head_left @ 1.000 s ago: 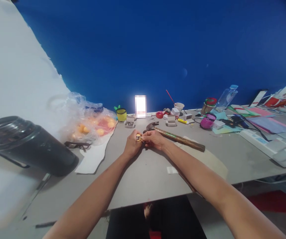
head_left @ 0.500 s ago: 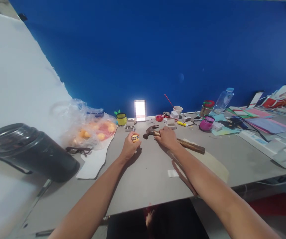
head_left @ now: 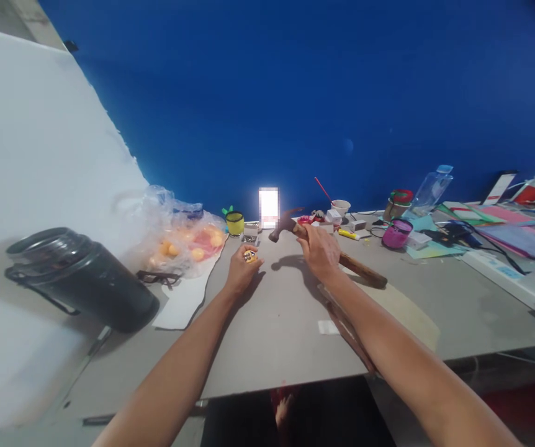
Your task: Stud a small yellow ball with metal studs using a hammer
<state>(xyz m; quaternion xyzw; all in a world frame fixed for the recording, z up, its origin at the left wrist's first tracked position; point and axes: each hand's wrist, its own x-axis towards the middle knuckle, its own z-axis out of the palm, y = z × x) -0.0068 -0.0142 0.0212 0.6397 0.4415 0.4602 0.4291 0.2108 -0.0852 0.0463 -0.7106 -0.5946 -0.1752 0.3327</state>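
My left hand (head_left: 241,272) rests on the grey table (head_left: 272,323) with its fingers closed round a small orange ball (head_left: 249,256) that has dark marks on top. To its right, my right hand (head_left: 319,249) grips the wooden handle of a claw hammer (head_left: 290,223) near its head. The hammer head is lifted off the table and tilts up toward the back wall, while the handle's far end (head_left: 370,276) stays low near the table.
A black jar (head_left: 81,276) lies on its side at the left, with black glasses (head_left: 158,277) and a plastic bag of orange balls (head_left: 179,239) beside it. A yellow cup (head_left: 235,223), small boxes, a pink cup (head_left: 396,233), a bottle (head_left: 429,186) and coloured papers line the back and right.
My right hand left the ball, took hold of the hammer handle and has raised the head off the table. My left hand keeps the ball in about the same place.
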